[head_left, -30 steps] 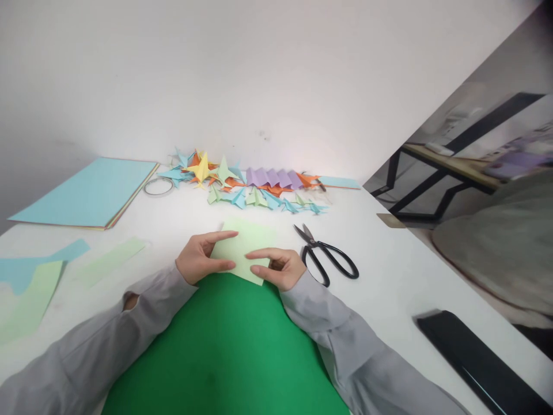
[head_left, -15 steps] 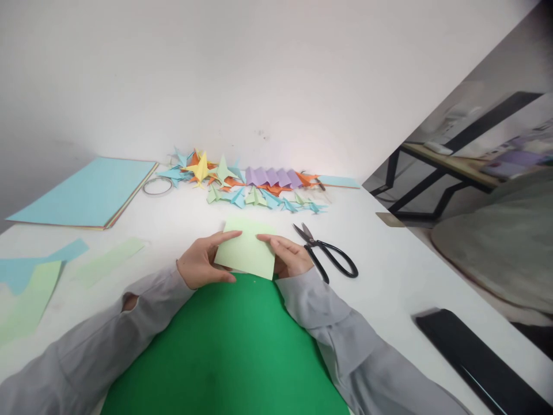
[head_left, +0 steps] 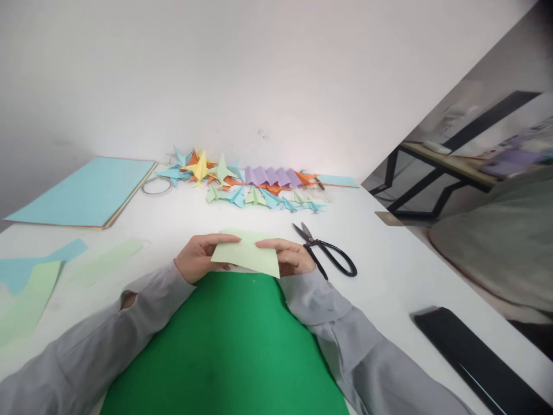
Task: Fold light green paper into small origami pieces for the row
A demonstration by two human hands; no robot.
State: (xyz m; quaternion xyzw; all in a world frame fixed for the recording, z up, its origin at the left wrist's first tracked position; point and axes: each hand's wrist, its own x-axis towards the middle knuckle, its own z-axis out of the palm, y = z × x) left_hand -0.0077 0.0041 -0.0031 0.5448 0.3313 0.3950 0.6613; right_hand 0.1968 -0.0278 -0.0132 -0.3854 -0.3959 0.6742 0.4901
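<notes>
A small light-green sheet of paper (head_left: 246, 253) is held between my two hands, above the far edge of a green sheet (head_left: 228, 340). My left hand (head_left: 199, 256) grips its left side, forefinger on top and the other fingers partly hidden underneath. On the right side, my right hand (head_left: 296, 257) pinches the paper, its forefinger lying on the upper face. The near edge of the paper bows a little. Black-handled scissors (head_left: 326, 249) lie with blades apart, just right of my right hand.
Folded paper shapes (head_left: 233, 178) in several colours line the wall. A stack of blue-topped paper (head_left: 86, 193) and a wire coil (head_left: 156, 185) lie at the left, with paper offcuts (head_left: 38, 288) nearer. At the right are a black object (head_left: 475, 357) and the table's edge.
The light-green paper has tilted flatter and bowed. My left thumb has moved under the paper, and my right fingers have shifted along its right side. The scissors have stayed put.
</notes>
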